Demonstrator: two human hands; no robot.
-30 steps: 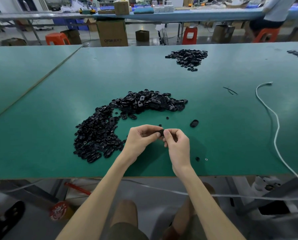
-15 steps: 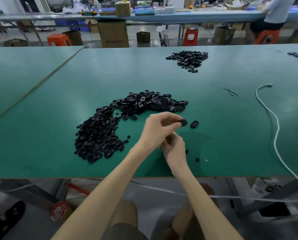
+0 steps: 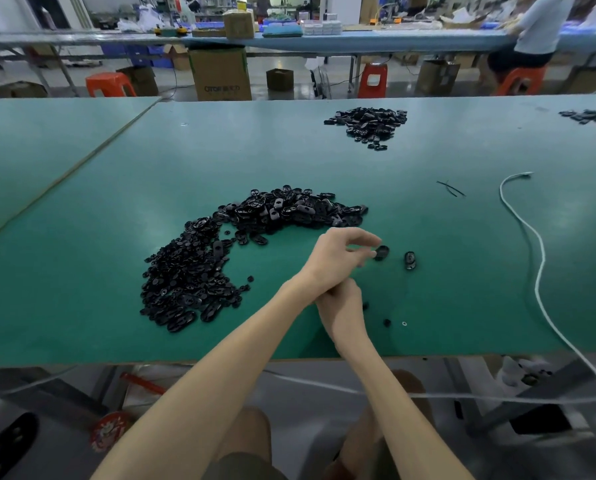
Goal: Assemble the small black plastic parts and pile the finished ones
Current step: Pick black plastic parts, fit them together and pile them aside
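Green tabletop [image 3: 445,306] | step: piling; left hand [image 3: 341,252] at part [image 3: 381,252] beside lone part [image 3: 410,260], pinch or release unclear | right hand [image 3: 341,304] half-hidden, state unclear | next, likely: fresh pieces from heap [image 3: 199,271]

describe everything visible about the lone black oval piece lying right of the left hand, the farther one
The small black oval plastic piece looks glossy, with pale glints on its surface. It lies on the green table top, its long axis pointing roughly away from the person. Only the table touches it: a strip of bare green separates it from the rounder black piece beside the fingers of the left hand.
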